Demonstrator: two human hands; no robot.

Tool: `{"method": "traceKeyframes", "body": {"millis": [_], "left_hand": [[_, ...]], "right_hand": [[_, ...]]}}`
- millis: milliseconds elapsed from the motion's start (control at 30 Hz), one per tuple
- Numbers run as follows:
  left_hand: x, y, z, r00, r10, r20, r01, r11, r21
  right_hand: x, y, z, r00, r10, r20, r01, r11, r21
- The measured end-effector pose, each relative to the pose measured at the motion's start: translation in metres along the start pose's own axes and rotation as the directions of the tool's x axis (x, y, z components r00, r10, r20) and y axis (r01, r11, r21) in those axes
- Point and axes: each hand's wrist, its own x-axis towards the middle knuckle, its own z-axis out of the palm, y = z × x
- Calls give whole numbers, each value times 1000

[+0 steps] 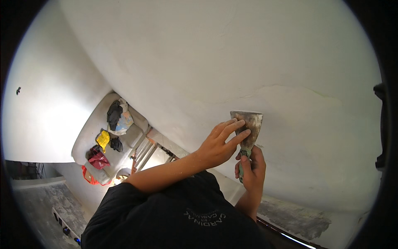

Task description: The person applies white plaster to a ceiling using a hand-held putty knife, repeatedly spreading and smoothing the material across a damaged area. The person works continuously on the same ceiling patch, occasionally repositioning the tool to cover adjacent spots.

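Observation:
A putty knife [249, 126] with a wide, stained metal blade and a green handle is held up in front of the whitish wall [186, 50]. My right hand [253, 170] is closed round its handle, the thumb along the near side. Across from the left comes my left hand [219, 143], its fingers stretched out with the tips lying on the blade's face; its thumb is hidden. The blade's broad edge points up and carries a pale line along it. Whether that edge touches the wall I cannot tell.
A fine crack and a patch outline [273, 86] mark the wall. At left stands a pale sofa [89, 128] with dark clothes, a yellow item [103, 140] and a maroon bag [98, 160]. A ladder [145, 153] is beside it. Bare grey plaster [298, 216] shows lower right.

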Motion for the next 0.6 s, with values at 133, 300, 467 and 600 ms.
{"method": "traceKeyframes", "body": {"millis": [133,300,467,600], "left_hand": [[19,-2,-1,983,66,-172,-67,998,-4],[44,-16,-1,963,88,-255,-104,994,-47],[55,-14,6,950,86,-302,-92,996,-4],[57,-11,3,938,80,-337,-86,996,-2]], "right_hand": [[-3,-34,7,997,36,-62,-47,984,-173],[5,-70,16,992,33,-122,-68,952,-299],[19,-95,6,991,89,-98,-119,923,-367],[17,-103,8,991,96,-98,-125,923,-363]]}}
